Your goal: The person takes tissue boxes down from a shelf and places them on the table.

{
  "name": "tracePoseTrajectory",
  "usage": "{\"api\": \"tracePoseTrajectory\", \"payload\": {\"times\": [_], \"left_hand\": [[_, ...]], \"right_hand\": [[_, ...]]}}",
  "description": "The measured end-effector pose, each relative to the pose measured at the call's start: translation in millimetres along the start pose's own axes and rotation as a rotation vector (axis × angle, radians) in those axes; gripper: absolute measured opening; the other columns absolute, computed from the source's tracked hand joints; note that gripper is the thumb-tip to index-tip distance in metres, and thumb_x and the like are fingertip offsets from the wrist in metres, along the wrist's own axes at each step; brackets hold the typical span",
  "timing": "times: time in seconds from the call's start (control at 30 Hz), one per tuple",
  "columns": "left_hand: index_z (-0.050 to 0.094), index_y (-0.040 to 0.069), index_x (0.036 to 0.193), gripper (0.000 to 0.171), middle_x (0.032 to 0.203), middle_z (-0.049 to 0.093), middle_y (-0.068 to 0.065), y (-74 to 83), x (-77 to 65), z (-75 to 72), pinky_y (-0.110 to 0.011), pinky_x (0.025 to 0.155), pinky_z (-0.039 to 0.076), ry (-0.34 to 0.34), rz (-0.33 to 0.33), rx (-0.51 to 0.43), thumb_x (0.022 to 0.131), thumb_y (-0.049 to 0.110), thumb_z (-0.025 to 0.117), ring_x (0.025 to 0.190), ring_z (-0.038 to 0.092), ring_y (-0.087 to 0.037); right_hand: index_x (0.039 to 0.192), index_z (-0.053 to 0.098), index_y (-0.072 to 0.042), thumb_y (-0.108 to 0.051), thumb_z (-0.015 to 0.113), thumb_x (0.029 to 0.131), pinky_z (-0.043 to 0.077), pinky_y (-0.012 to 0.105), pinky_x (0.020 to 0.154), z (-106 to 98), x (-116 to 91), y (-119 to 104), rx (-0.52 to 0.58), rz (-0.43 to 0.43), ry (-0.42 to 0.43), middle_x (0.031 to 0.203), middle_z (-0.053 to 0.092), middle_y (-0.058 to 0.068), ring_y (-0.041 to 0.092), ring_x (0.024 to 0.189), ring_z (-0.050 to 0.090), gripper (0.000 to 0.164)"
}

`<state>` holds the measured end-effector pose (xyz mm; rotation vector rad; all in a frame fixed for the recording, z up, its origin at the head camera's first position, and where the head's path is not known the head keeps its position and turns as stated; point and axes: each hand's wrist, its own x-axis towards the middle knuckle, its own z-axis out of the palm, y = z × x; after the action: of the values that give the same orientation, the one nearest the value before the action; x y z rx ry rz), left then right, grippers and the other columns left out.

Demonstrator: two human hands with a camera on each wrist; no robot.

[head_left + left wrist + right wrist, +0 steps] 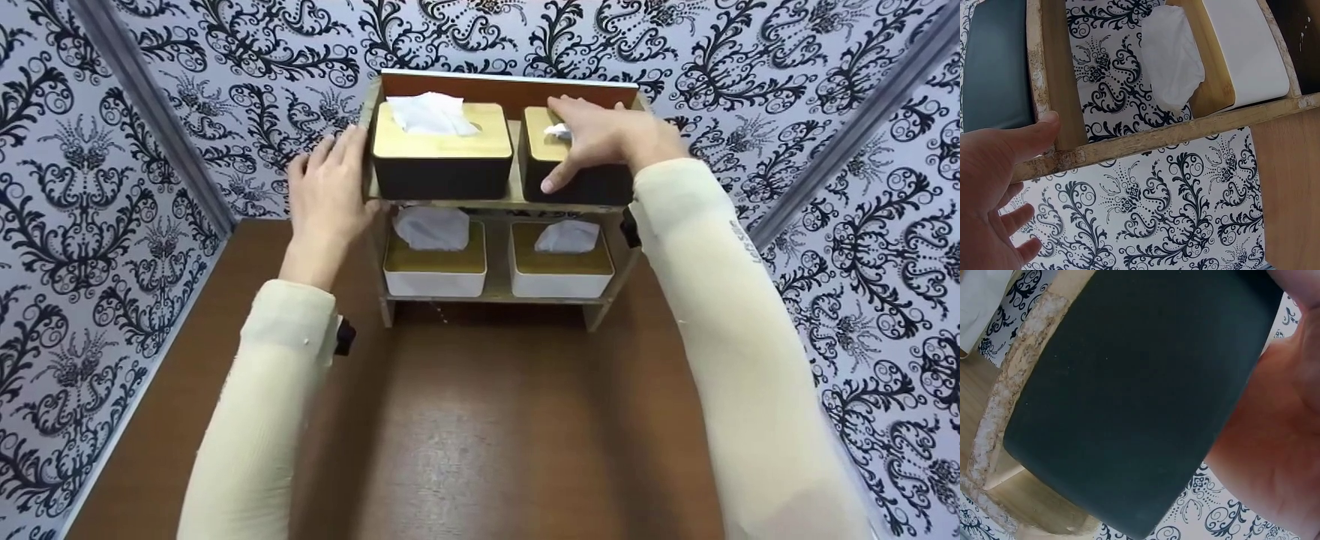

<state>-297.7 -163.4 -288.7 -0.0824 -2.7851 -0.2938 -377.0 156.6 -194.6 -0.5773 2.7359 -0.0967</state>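
Observation:
A small wooden shelf (442, 298) has two levels. On its upper level, at the left, sits a black tissue box (442, 178) with a light wooden lid and a white tissue sticking out. Beside it at the right is a second black tissue box (1129, 399). My right hand (604, 139) grips this one from above, thumb on its front face and fingers over the top towards the back; part of the lid is hidden. My left hand (328, 187) holds the shelf's left side, its thumb (1039, 132) on the front corner and its fingers along the outside.
Two white tissue boxes with wooden lids, one left (435, 283) and one right (562, 285), stand on the lower level. The shelf stands on a brown wooden table (480, 420). Walls (82, 187) with a black scroll pattern enclose the back and sides.

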Motion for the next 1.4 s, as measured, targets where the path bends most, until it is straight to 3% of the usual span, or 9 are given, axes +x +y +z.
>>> {"api": "tracePoseTrajectory", "payload": {"times": [0.2, 0.43, 0.9, 1.17, 1.4], "left_hand": [[0.021, 0.016, 0.155, 0.094, 0.161, 0.029, -0.004, 1.8, -0.1, 2.0, -0.055, 0.118, 0.024, 0.007, 0.003, -0.014, 0.081, 0.024, 0.077, 0.145, 0.031, -0.031], [0.021, 0.016, 0.155, 0.094, 0.161, 0.029, -0.003, 1.1, 0.5, 3.8, -0.054, 0.116, 0.026, 0.019, 0.001, -0.001, 0.080, 0.025, 0.078, 0.144, 0.033, -0.031], [0.015, 0.014, 0.156, 0.095, 0.163, 0.023, -0.004, 2.8, -0.4, 3.3, -0.056, 0.117, 0.026, -0.017, -0.014, 0.010, 0.083, 0.025, 0.075, 0.146, 0.029, -0.030], [0.014, 0.015, 0.156, 0.096, 0.164, 0.020, -0.003, 3.3, 0.0, 2.4, -0.055, 0.116, 0.027, -0.025, -0.013, 0.008, 0.083, 0.025, 0.075, 0.146, 0.029, -0.031], [0.016, 0.014, 0.156, 0.095, 0.163, 0.024, -0.004, 1.9, -1.8, 5.8, -0.054, 0.113, 0.031, 0.005, -0.002, -0.002, 0.083, 0.026, 0.075, 0.145, 0.032, -0.030]], "right_hand": [[0.156, -0.012, -0.011, -0.061, 0.075, 0.073, -0.002, 0.065, 0.119, -0.2, 0.9, -1.5, -0.086, 0.002, -0.013, 0.163, -0.016, 0.015, 0.038, 0.151, -0.010, 0.130], [0.156, -0.009, -0.009, -0.053, 0.080, 0.072, 0.000, 0.069, 0.117, 2.9, 4.0, 0.0, -0.055, -0.026, 0.042, 0.165, -0.006, 0.017, 0.038, 0.152, -0.004, 0.130], [0.157, 0.006, -0.004, -0.049, 0.082, 0.067, 0.014, 0.065, 0.118, 6.0, 5.2, 0.5, -0.124, -0.044, 0.131, 0.156, 0.022, 0.025, 0.048, 0.140, 0.026, 0.126], [0.158, 0.003, -0.009, -0.050, 0.082, 0.064, 0.010, 0.062, 0.121, 7.8, -2.4, -4.5, -0.161, -0.041, 0.207, 0.156, 0.021, 0.024, 0.047, 0.140, 0.023, 0.129], [0.158, 0.002, -0.017, -0.051, 0.084, 0.062, 0.027, 0.064, 0.113, 9.1, -11.6, -10.2, -0.119, -0.026, 0.231, 0.155, 0.024, 0.020, 0.039, 0.139, 0.022, 0.131]]}}
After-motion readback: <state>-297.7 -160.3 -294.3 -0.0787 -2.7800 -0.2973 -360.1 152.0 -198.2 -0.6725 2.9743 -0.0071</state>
